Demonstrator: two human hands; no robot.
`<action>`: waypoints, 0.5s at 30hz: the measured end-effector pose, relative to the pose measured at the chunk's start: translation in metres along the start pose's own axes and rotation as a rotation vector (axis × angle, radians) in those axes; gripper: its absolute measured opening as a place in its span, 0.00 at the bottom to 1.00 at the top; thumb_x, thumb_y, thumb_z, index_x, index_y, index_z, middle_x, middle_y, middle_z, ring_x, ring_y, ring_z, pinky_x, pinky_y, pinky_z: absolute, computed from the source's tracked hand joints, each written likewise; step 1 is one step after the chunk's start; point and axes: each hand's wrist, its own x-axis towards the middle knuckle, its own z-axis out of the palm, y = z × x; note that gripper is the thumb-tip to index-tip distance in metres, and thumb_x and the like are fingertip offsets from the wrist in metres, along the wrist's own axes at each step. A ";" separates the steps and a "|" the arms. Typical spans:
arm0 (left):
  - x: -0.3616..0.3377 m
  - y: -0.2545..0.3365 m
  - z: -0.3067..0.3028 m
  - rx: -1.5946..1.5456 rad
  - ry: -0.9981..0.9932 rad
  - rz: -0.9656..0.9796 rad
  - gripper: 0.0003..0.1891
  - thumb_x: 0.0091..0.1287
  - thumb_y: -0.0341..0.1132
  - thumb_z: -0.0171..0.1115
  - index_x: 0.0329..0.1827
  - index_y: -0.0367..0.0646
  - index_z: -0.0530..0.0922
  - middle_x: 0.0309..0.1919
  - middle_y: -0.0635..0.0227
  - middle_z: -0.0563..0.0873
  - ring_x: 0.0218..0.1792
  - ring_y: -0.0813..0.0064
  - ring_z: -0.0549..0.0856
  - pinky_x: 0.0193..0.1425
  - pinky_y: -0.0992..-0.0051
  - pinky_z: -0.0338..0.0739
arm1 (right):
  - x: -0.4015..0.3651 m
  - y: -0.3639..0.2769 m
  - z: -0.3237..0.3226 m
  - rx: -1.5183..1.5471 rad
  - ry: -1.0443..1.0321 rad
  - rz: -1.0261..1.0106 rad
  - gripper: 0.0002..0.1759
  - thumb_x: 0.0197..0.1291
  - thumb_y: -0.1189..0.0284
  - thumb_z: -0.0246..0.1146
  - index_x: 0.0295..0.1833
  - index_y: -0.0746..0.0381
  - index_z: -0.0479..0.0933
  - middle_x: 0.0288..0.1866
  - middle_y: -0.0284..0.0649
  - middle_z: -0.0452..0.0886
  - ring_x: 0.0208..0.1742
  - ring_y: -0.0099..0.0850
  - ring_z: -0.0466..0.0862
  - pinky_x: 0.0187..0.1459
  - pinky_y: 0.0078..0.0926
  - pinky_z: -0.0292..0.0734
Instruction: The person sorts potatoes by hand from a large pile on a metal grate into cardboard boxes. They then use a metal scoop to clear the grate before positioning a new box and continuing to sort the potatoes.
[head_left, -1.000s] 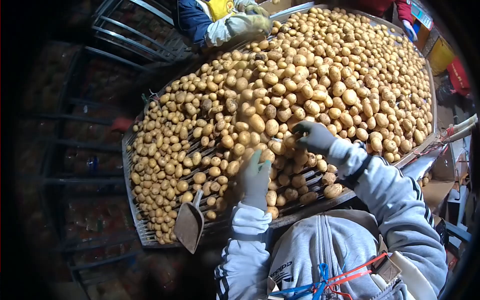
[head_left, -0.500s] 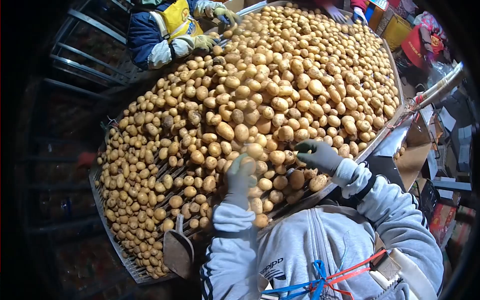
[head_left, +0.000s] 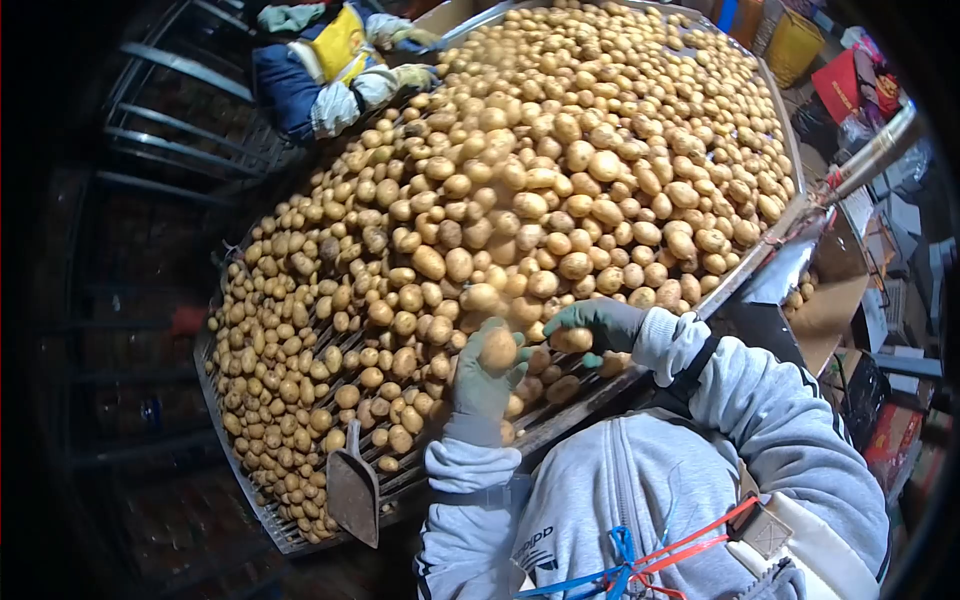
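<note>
A round potato [head_left: 498, 350] rests in my left hand [head_left: 482, 388], whose gloved fingers curl up around it. Close by on the right, my right hand [head_left: 608, 322], also in a grey-green glove, grips a smaller potato [head_left: 572, 340] between thumb and fingers. Both hands are over the near edge of a large heap of potatoes [head_left: 560, 205]. Beneath the heap, a slatted sorting table [head_left: 590, 402] shows through along the front.
A metal scoop [head_left: 354, 488] lies at the table's near left edge. Across the heap at upper left is a co-worker [head_left: 300, 85] with gloved hands on the potatoes. A pole [head_left: 875, 155] juts out on the right, above cardboard boxes [head_left: 835, 295].
My right hand has come left toward my left hand and now holds a potato. My left hand has turned more palm-up with its potato. The hands at the top right are gone from view.
</note>
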 end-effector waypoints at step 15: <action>0.006 -0.097 0.170 1.798 -0.751 1.023 0.32 0.65 0.40 0.73 0.70 0.39 0.75 0.75 0.38 0.70 0.74 0.36 0.72 0.74 0.54 0.73 | -0.123 0.016 -0.073 -0.558 0.100 -0.787 0.28 0.68 0.54 0.72 0.62 0.64 0.80 0.50 0.40 0.85 0.47 0.29 0.86 0.40 0.28 0.82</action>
